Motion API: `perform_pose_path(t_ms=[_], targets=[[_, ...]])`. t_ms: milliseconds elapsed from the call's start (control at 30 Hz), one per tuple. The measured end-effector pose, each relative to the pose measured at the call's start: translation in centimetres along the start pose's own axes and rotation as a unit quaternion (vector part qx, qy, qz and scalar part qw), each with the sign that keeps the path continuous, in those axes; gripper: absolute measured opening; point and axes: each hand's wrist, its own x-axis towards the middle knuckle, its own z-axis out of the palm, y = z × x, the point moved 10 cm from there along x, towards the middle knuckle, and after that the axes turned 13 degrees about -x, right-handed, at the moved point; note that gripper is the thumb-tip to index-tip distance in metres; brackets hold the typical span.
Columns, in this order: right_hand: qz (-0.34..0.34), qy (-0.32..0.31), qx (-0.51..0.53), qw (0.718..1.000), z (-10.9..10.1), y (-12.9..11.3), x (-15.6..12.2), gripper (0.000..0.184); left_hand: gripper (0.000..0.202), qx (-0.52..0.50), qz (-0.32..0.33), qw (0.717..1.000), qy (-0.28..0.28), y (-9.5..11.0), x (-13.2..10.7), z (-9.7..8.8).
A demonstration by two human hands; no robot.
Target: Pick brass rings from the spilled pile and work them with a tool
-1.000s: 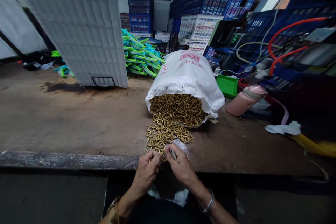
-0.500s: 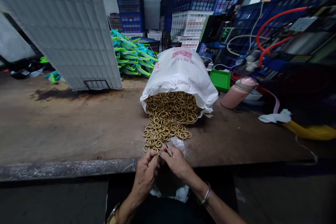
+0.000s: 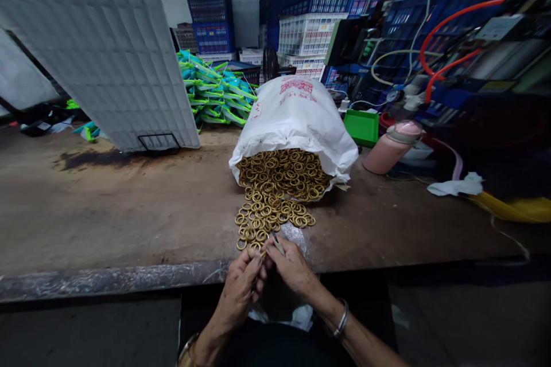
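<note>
While most brass rings (image 3: 275, 195) are still spilling from the white sack (image 3: 297, 120) mid-table, the left hand (image 3: 241, 287) is pinching one ring and the right hand (image 3: 293, 269) is gripping a thin metal tool (image 3: 276, 242) at the near edge.

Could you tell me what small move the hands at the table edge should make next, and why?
Probably the left hand should reach forward for another ring. Both hands meet at the near edge of the brown worktable, the right hand pinching a thin metal tool, and the spilled brass-coloured rings lie just beyond the fingertips.
</note>
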Motion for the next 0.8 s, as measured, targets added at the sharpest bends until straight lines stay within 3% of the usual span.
perform_pose_path(t_ms=[167, 333, 567, 800], targets=[[-0.048, 0.022, -0.206, 0.977, -0.1, -0.7, -0.8, 0.012, 0.034, 0.007, 0.016, 0.999, 0.032, 0.5, 0.0, -0.3], [-0.075, -0.001, -0.304, 0.950, 0.8, -1.0, -1.4, 0.025, 0.037, 0.017, 0.020, 0.999, 0.047, 0.5, 0.0, -0.7], [-0.077, 0.003, -0.339, 0.937, 1.0, -1.4, -1.4, 0.023, 0.037, 0.013, 0.041, 0.997, 0.058, 1.1, -0.2, -0.8], [-0.070, -0.001, -0.331, 0.941, 1.0, -1.5, -1.5, 0.023, 0.036, 0.072, 0.074, 0.994, 0.046, 1.8, -0.4, -0.8]])
